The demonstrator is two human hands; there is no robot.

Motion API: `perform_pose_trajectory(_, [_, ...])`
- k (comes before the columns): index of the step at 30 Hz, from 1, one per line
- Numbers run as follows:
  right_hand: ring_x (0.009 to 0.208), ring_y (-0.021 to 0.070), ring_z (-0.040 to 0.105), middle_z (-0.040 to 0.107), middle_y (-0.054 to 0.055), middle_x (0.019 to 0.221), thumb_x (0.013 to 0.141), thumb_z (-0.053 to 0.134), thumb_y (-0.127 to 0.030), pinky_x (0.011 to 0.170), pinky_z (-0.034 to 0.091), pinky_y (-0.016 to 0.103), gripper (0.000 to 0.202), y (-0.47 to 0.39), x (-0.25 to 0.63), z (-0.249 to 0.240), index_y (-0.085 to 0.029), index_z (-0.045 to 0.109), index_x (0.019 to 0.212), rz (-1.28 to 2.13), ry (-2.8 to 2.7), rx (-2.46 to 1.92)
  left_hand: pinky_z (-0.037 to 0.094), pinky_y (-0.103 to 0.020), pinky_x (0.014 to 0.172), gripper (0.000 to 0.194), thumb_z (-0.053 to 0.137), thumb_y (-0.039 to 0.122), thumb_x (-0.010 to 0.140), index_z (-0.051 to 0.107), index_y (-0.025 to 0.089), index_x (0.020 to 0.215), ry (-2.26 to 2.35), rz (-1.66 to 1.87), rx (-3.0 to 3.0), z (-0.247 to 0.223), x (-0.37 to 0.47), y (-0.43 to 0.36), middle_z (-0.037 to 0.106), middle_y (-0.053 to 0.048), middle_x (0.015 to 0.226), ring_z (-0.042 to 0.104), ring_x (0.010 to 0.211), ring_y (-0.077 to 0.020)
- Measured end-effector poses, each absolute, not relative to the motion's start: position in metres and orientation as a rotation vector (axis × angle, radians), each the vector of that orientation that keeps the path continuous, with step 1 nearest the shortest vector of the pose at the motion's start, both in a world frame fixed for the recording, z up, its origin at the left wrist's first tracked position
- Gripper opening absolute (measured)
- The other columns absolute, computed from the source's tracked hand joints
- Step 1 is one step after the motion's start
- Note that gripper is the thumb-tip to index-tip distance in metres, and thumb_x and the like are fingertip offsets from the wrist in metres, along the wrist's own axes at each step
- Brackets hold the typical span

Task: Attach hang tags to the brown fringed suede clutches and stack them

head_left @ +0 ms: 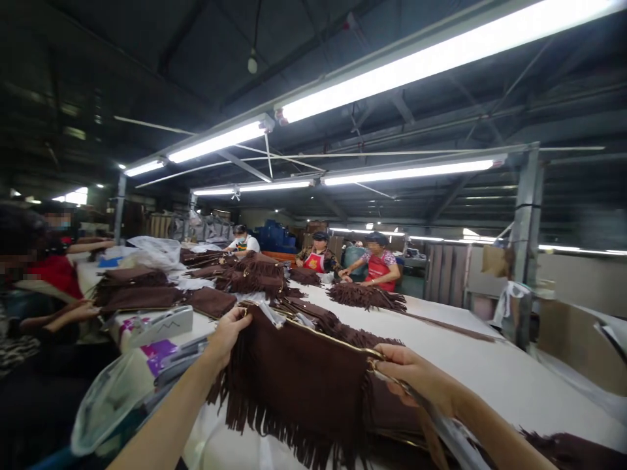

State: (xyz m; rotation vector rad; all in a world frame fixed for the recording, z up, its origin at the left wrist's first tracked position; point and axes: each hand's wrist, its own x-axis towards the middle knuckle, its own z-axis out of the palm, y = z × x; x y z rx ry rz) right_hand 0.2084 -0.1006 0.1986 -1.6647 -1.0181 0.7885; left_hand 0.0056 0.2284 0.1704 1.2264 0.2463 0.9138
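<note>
A dark brown fringed bag (pixel 304 372) with a gold-coloured edge along its top hangs between my two hands, over a white table (pixel 441 352). My left hand (pixel 229 334) pinches its upper left corner. At the upper right corner, my right hand (pixel 409 373) grips the gold edge, fingers closed. Fringe hangs down from the bag's sides and bottom. A grey, strap-like item runs beneath my right hand; what it is I cannot make out. More brown material lies behind the bag's lower right part.
Piles of brown fringed bags (pixel 255 274) cover the table's far side. A pale box (pixel 164 325) and a plastic bag (pixel 115 398) are at left. Several people work around the table, one in a red apron (pixel 379 271). A metal post (pixel 526 248) rises at right.
</note>
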Motion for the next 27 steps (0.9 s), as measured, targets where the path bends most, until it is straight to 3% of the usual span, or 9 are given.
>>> perform_pose_trajectory(4, [0.04,0.0046,0.025,0.033,-0.012,0.049,0.068,0.067,-0.071,0.036,0.013,0.017,0.054,-0.093,0.219,0.188,-0.023,0.046,0.079,0.744,-1.039,-1.733,0.049,-0.03,0.065,0.04,0.085,0.039,0.051,0.06,0.017,0.074,0.244,0.927,1.272,0.165,0.0,0.23,0.068,0.001,0.068,0.063,0.063,-0.0184])
perform_pose_trajectory(10, [0.036,0.0046,0.022,0.032,-0.011,0.045,0.066,0.06,-0.082,0.036,0.014,0.02,0.061,-0.093,0.234,0.179,-0.024,0.047,0.079,0.722,-1.108,-1.785,0.046,-0.028,0.067,0.035,0.083,0.041,0.057,0.062,0.017,0.072,0.221,0.933,1.321,0.161,-0.007,0.228,0.067,0.0,0.07,0.06,0.066,-0.017])
perform_pose_trajectory(18, [0.04,0.0068,0.025,0.033,-0.008,0.05,0.067,0.061,-0.077,0.039,0.017,0.021,0.055,-0.102,0.234,0.185,-0.024,0.052,0.079,0.666,-1.053,-1.829,0.043,-0.026,0.068,0.029,0.082,0.034,0.059,0.063,0.017,0.073,0.173,0.94,1.38,0.163,-0.011,0.227,0.066,0.001,0.071,0.058,0.068,-0.0147])
perform_pose_trajectory(24, [0.046,0.006,0.032,0.039,-0.008,0.059,0.07,0.061,-0.075,0.041,0.017,0.019,0.055,-0.111,0.228,0.192,-0.022,0.049,0.079,0.654,-1.004,-1.821,0.047,-0.032,0.084,0.044,0.08,0.03,0.062,0.069,0.018,0.102,0.12,0.852,1.408,0.163,-0.01,0.219,0.073,-0.005,0.093,0.065,0.087,-0.021])
perform_pose_trajectory(27, [0.048,0.0059,0.034,0.042,-0.008,0.063,0.073,0.059,-0.075,0.041,0.02,0.018,0.056,-0.117,0.23,0.191,-0.021,0.048,0.081,0.67,-1.032,-1.791,0.047,-0.032,0.084,0.043,0.077,0.028,0.064,0.069,0.018,0.104,0.146,0.84,1.461,0.161,-0.008,0.216,0.073,-0.004,0.093,0.066,0.087,-0.0209])
